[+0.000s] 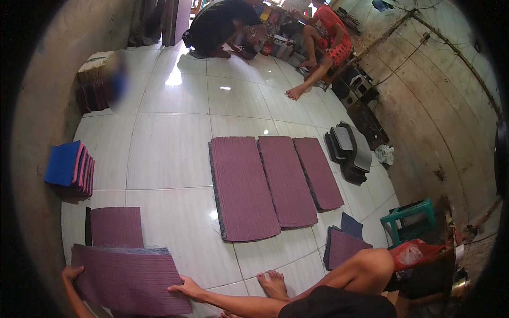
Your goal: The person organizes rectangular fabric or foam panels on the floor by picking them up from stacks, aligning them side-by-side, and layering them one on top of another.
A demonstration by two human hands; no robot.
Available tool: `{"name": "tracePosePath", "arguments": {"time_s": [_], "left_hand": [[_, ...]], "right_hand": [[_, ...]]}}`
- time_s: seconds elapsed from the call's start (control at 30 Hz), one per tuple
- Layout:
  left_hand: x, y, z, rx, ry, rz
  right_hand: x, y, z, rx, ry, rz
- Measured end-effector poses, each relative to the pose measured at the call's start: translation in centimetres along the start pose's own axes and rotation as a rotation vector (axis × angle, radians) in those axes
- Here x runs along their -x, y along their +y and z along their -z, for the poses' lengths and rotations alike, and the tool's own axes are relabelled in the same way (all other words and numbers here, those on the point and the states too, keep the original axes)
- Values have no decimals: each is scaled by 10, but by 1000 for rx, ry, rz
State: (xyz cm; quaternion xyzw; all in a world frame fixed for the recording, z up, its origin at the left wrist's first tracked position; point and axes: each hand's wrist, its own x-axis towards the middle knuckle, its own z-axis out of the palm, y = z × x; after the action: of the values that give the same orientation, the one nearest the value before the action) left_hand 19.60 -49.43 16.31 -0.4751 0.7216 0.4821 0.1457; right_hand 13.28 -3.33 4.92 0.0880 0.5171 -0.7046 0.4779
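At the lower left, my left hand (pixel 73 274) grips the left end of a ribbed purple mat piece (pixel 124 275) with a greyish layer showing along its far edge. My right hand (pixel 183 286) holds the same piece at its right end, thumb over the top face. Just beyond it lies a smaller purple piece (pixel 115 225) beside a dark-edged strip. In the middle of the tiled floor are three long purple stacks (pixel 244 188) side by side. More purple and dark pieces (pixel 344 249) rest beyond my bent right leg.
Blue-and-pink stacks (pixel 63 164) stand along the left wall, grey-black pieces (pixel 347 151) at the right. A green stool (pixel 405 209) and red bag (pixel 416 254) sit near my knee. Two other people, in dark clothing (pixel 217 26) and red (pixel 326 26), are at the back among clutter.
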Motion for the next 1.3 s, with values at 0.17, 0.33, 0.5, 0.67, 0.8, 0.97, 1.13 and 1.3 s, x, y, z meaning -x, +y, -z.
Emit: {"name": "tracePosePath", "arguments": {"time_s": [0.17,0.33,0.5,0.67,0.8,0.97,1.13,1.3], "left_hand": [[-35,-17,9,-129,-17,-50],[17,47,25,-429,144,-247],[96,45,24,-304,327,-363],[205,70,-42,-36,554,-345],[245,29,-95,195,664,-334],[239,57,-259,524,293,-574],[224,159,-364,773,377,-322],[188,162,-418,913,367,-125]], "right_hand": [[-9,6,-12,285,187,59],[15,-41,-37,-43,193,-61],[30,-56,-61,-51,114,64],[69,-174,-24,244,44,150],[90,-300,25,675,-36,154],[44,-433,62,1244,-58,151],[-44,-491,83,1689,-41,170],[-123,-523,107,1783,-70,258]]}}
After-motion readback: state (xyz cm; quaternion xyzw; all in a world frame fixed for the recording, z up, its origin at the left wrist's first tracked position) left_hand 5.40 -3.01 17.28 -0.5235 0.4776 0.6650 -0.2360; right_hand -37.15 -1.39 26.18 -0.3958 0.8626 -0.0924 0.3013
